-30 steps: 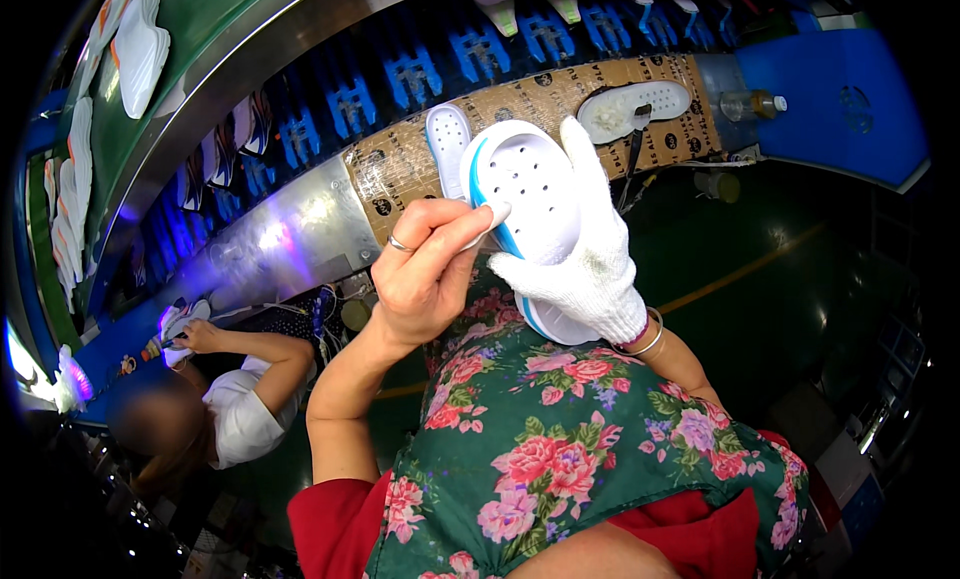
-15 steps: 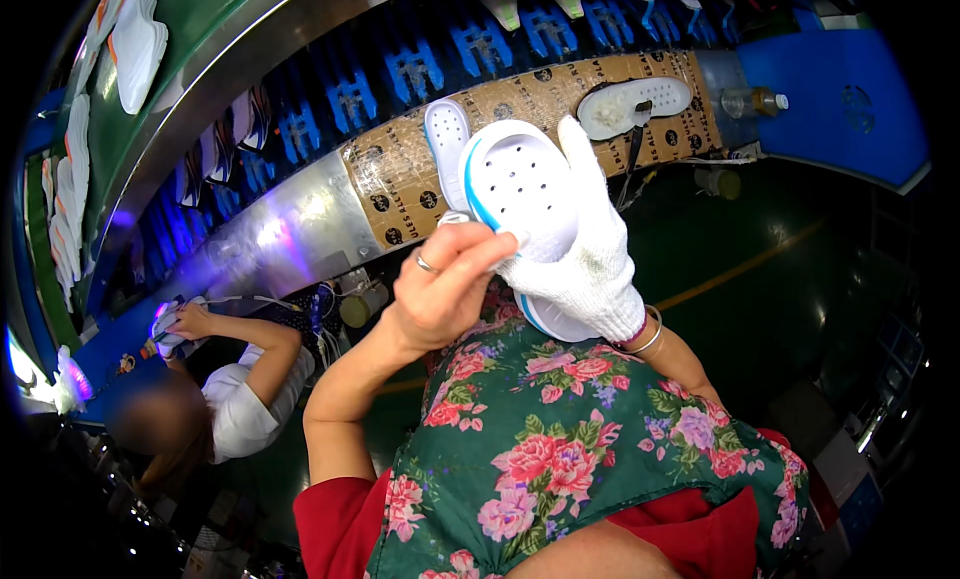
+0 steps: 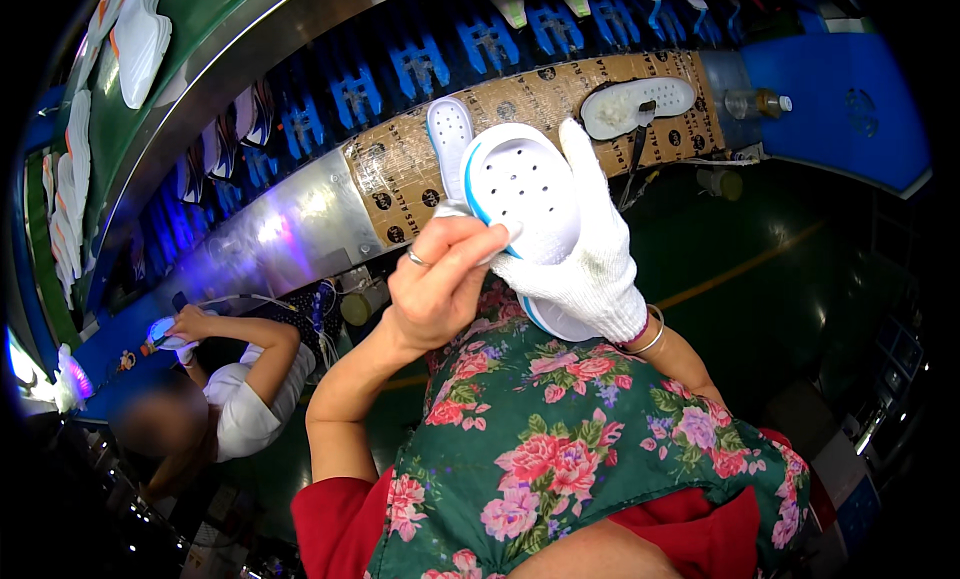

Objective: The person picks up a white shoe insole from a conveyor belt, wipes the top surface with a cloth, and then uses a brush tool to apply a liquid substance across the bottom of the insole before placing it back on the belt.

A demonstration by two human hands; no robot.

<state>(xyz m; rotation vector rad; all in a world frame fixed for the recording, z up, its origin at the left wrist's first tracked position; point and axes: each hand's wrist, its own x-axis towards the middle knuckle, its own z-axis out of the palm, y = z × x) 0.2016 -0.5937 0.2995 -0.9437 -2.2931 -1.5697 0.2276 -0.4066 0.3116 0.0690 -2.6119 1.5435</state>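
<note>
My right hand (image 3: pixel 590 264), in a white knitted glove, holds a white clog (image 3: pixel 520 184) with holes in its upper and a blue line along its edge. Its toe points away from me and its heel end is near my apron. Bare and with a ring on one finger, my left hand (image 3: pixel 440 279) pinches a white cloth-like piece (image 3: pixel 452 209) at the clog's left side. The fingertips touch or nearly touch the upper's edge. Most of that white piece is hidden behind the fingers.
Cardboard (image 3: pixel 390 179) covers the bench ahead. On it lie a pale perforated sole (image 3: pixel 450 139) and another sole (image 3: pixel 640 107) with a dark-handled brush across it. A bottle (image 3: pixel 757 103) stands at right. Blue racks (image 3: pixel 415 67) line the conveyor beyond. At left a co-worker (image 3: pixel 255 399) handles a pale object.
My left fingers have shifted slightly left along the clog's edge with the white piece. The clog has barely moved. The co-worker's hands have changed position a little.
</note>
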